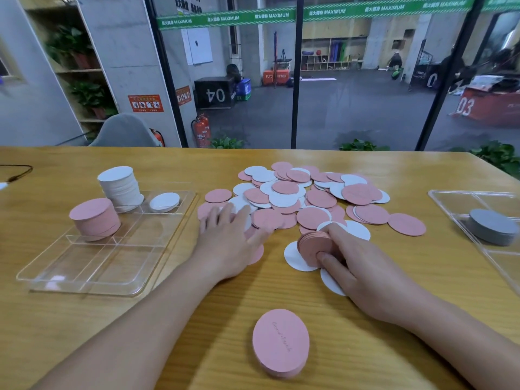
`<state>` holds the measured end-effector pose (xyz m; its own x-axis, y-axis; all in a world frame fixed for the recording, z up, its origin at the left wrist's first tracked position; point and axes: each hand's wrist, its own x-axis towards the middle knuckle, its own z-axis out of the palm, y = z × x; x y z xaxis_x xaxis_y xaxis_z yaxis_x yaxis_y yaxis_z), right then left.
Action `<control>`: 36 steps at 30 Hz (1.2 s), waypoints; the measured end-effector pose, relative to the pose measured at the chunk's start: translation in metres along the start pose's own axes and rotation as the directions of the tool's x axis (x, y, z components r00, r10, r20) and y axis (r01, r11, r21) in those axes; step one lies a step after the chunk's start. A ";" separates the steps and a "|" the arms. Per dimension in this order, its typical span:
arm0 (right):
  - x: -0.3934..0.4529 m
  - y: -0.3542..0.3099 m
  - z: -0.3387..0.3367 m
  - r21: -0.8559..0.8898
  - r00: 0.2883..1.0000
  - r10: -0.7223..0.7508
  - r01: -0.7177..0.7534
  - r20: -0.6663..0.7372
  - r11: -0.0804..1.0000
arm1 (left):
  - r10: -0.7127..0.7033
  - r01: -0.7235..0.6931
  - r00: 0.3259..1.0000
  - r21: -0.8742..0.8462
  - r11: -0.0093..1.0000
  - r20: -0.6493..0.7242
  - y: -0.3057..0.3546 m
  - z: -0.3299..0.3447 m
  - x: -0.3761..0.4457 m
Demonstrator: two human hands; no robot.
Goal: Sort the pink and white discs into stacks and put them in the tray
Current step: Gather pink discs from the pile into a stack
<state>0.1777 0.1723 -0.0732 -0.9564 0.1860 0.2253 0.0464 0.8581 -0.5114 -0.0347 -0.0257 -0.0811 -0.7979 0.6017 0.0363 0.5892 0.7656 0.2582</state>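
A loose heap of pink and white discs (304,195) covers the table's middle. My left hand (230,243) lies flat with straight fingers on the heap's near left edge, touching pink discs. My right hand (357,266) grips a small stack of pink discs (313,244) held on edge, over two white discs. The clear tray (92,277) at the left holds a tall white stack (121,185), a pink stack (94,218) and a short white stack (164,201). A short pink stack (280,343) lies near the table's front.
A second clear tray (461,198) at the right edge holds a grey disc stack (493,226). A black cord (17,171) lies at the far left. Behind the wooden table stands a glass wall and a grey chair (123,130).
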 end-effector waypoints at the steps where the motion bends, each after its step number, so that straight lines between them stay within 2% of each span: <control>1: 0.000 0.000 0.000 -0.005 1.000 0.000 0.000 0.001 1.000 | 0.038 -0.038 0.999 0.005 0.999 0.007 0.005 0.001 -0.001; 6: 0.000 0.002 -0.001 0.009 1.000 -0.009 0.009 0.004 1.000 | 0.167 -0.165 0.985 -0.038 0.986 0.035 0.016 0.003 -0.001; 12: 0.000 0.004 -0.004 0.027 1.000 -0.026 0.026 0.002 0.999 | 0.219 -0.219 0.950 0.027 0.975 -0.224 0.039 -0.008 0.000; 17: 0.000 0.005 -0.005 0.041 0.999 -0.040 0.039 0.010 0.998 | 0.213 -0.217 0.970 -0.022 0.976 -0.114 0.051 0.004 0.008; 20: 0.001 0.006 -0.005 0.055 0.999 -0.037 0.036 0.009 0.998 | 0.252 -0.267 0.949 -0.055 0.962 -0.190 0.045 0.004 0.010; 21: 0.001 0.007 -0.004 0.064 0.999 -0.032 0.032 0.007 0.997 | 0.268 -0.291 0.939 -0.082 0.953 -0.214 0.043 0.003 0.010; 23: 0.001 0.008 -0.004 0.075 1.000 -0.024 0.023 0.001 0.997 | 0.260 -0.326 0.933 -0.273 0.905 -0.250 0.041 0.000 0.008; 25: 0.001 0.008 -0.003 0.074 1.000 -0.018 0.018 0.000 0.997 | 0.203 -0.307 0.948 -0.536 0.786 -0.246 0.039 -0.005 0.003; 26: 0.001 0.008 -0.003 0.075 1.000 -0.015 0.015 0.000 0.997 | 0.198 -0.315 0.947 -0.613 0.724 -0.253 0.036 -0.009 0.001; 30: 0.000 0.008 -0.003 0.092 1.000 -0.008 0.009 -0.010 0.996 | 0.249 -0.356 0.934 -0.705 0.614 -0.255 0.024 -0.024 -0.014; 36: -0.001 0.006 -0.002 0.092 0.999 -0.014 0.017 -0.038 0.996 | 0.350 -0.365 0.919 -0.728 0.580 -0.182 0.023 -0.029 -0.017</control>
<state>0.1799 0.1784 -0.0748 -0.9454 0.1920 0.2635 0.0032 0.8137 -0.5813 -0.0113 -0.0252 -0.0477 -0.5501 0.7796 0.2995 0.5401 0.0585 0.8396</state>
